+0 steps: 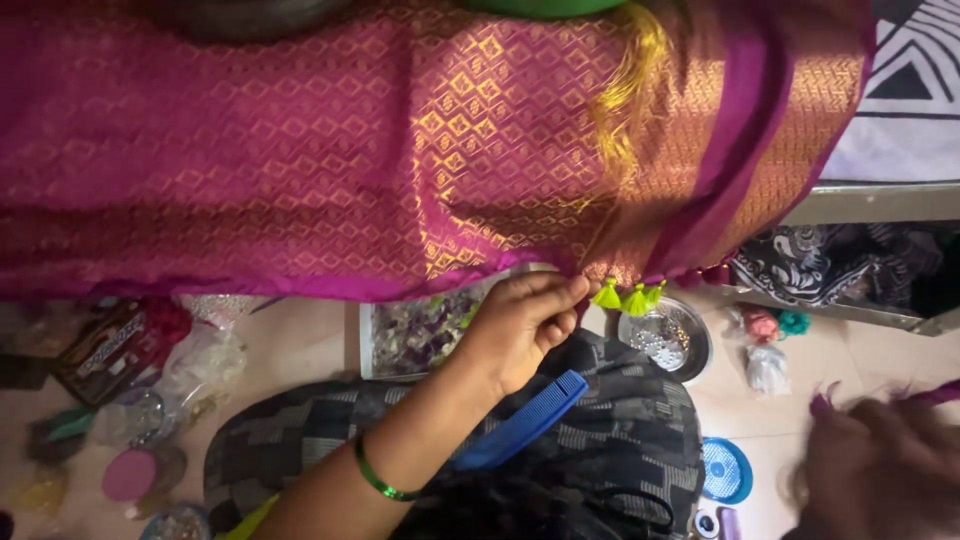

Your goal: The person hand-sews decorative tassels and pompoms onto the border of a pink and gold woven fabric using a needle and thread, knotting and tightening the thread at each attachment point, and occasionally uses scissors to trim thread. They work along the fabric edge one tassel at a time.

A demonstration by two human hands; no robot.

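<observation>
A magenta silk cloth with gold diamond weave (pixel 330 150) hangs across the upper view. My left hand (pixel 520 320), a green bangle (pixel 375 480) on its wrist, pinches the cloth's lower edge just left of three small lime-green tassels (pixel 630 297). Loose yellow threads (pixel 630 90) lie on the cloth above them. My right hand (pixel 880 465) is blurred at the lower right, fingers closed, with magenta thread (pixel 935 395) sticking out beside them. A blue comb (pixel 525 420) rests on my lap, which is covered in dark patterned fabric (pixel 620 440).
A steel dish of small beads (pixel 668 340) and a tray of mixed beads (pixel 420 335) sit on the floor under the cloth edge. Plastic bags and a pink lid (pixel 130 473) lie at left. A blue round lid (pixel 725 468) and small packets (pixel 770 345) lie at right.
</observation>
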